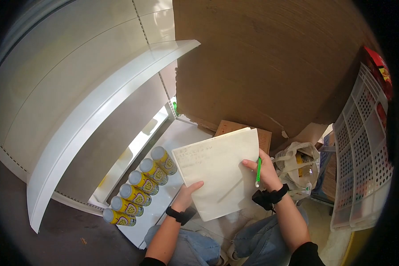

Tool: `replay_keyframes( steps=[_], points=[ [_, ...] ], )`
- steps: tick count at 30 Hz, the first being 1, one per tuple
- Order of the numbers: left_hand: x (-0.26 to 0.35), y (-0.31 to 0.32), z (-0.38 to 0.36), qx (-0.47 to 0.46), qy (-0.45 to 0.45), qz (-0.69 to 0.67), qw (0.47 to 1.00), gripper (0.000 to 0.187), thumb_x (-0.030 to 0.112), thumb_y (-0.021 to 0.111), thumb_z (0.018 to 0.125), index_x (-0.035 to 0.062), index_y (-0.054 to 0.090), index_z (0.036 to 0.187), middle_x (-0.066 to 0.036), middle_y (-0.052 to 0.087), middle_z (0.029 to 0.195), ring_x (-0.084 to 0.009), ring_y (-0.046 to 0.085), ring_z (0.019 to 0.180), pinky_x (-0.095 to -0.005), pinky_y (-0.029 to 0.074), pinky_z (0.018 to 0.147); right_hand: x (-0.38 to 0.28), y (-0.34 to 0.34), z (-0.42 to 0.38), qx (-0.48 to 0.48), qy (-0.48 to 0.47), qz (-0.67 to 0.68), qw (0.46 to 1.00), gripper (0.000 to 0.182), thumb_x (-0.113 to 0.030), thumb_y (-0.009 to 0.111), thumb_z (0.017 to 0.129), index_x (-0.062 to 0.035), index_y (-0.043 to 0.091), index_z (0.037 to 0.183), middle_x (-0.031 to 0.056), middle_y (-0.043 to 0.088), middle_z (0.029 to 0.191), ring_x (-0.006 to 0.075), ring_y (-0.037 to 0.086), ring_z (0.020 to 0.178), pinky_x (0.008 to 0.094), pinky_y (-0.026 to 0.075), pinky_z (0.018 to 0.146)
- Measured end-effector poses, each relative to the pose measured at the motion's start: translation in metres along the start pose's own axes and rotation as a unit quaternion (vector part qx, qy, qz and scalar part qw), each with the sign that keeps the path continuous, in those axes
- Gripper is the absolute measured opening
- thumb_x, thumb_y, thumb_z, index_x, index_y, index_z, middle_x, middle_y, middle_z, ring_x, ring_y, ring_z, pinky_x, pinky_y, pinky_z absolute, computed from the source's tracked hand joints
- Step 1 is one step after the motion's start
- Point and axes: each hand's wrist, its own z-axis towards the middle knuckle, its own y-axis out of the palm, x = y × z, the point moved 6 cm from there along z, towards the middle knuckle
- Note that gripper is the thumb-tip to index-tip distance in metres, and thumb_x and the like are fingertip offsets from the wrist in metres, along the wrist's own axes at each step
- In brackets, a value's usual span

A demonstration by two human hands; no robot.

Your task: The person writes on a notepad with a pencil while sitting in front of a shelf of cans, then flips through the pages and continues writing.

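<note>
Both hands hold a large pale sheet of paper or pad [221, 173] with faint writing near its upper left. My left hand [187, 196] grips its lower left edge, thumb on top and the other fingers hidden beneath. At the right edge, my right hand [266, 170] is closed on the paper, its thumb on top, and also holds a green pen [258, 172] pointing down. Left of the paper, several yellow cans with pale lids [142, 182] stand in a row on a white shelf [164, 199].
A curved white shelf [88, 115] juts out above the cans. Behind the paper rises a large brown cardboard sheet [266, 62], with a brown box [239, 127] at its foot. On the right are a white bag [292, 164] and a perforated white crate [361, 150].
</note>
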Motion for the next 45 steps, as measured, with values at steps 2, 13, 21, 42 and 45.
replay_keyframes(
  steps=[2, 13, 21, 42, 45],
  points=[
    [-0.001, -0.001, 0.0, 0.0, -0.001, -0.001, 1.0, 0.049, 0.014, 0.062, 0.077, -0.0031, 0.045, 0.12, -0.011, 0.054, 0.114, -0.02, 0.053, 0.102, -0.0301, 0.043, 0.087, -0.001, 0.001, -0.001, 0.0, 0.0, -0.001, 1.0, 0.042, -0.015, 0.066, 0.077, 0.0005, 0.05, 0.113, 0.0063, 0.058, 0.101, 0.0142, 0.054, 0.092, 0.028, 0.042, 0.082],
    [0.002, 0.002, 0.0, -0.025, 0.005, -0.016, 1.0, 0.046, 0.013, 0.062, 0.077, -0.002, 0.047, 0.118, -0.011, 0.055, 0.113, -0.0201, 0.054, 0.101, -0.0307, 0.044, 0.087, -0.005, 0.005, -0.003, 0.0, -0.003, 0.004, 1.0, 0.046, -0.016, 0.067, 0.077, 0.0006, 0.048, 0.116, 0.0065, 0.058, 0.103, 0.0138, 0.053, 0.093, 0.0278, 0.042, 0.083],
    [0.006, 0.004, -0.001, 0.001, 0.012, -0.008, 1.0, 0.05, 0.012, 0.062, 0.077, -0.0023, 0.043, 0.122, -0.011, 0.052, 0.117, -0.0201, 0.051, 0.105, -0.0307, 0.041, 0.09, 0.0, -0.001, 0.0, 0.005, -0.014, -0.015, 1.0, 0.046, -0.014, 0.065, 0.078, 0.0002, 0.047, 0.118, 0.0071, 0.057, 0.105, 0.0147, 0.052, 0.096, 0.0285, 0.041, 0.084],
    [0.0, 0.002, 0.0, 0.012, -0.004, 0.013, 1.0, 0.05, 0.013, 0.064, 0.077, -0.0026, 0.044, 0.121, -0.011, 0.053, 0.115, -0.0193, 0.052, 0.104, -0.0297, 0.041, 0.089, 0.006, 0.0, -0.001, 0.004, -0.019, -0.028, 0.999, 0.038, -0.012, 0.061, 0.082, 0.0, 0.049, 0.116, 0.0055, 0.057, 0.103, 0.0135, 0.052, 0.094, 0.0276, 0.041, 0.083],
    [0.001, 0.001, 0.001, 0.004, -0.001, 0.007, 1.0, 0.051, 0.013, 0.063, 0.077, -0.0027, 0.044, 0.121, -0.011, 0.054, 0.114, -0.0193, 0.052, 0.103, -0.0295, 0.042, 0.088, 0.002, 0.0, 0.0, 0.015, -0.006, -0.003, 1.0, 0.037, -0.015, 0.062, 0.081, 0.0, 0.051, 0.113, 0.0047, 0.058, 0.1, 0.013, 0.053, 0.091, 0.0271, 0.042, 0.081]
  ],
)
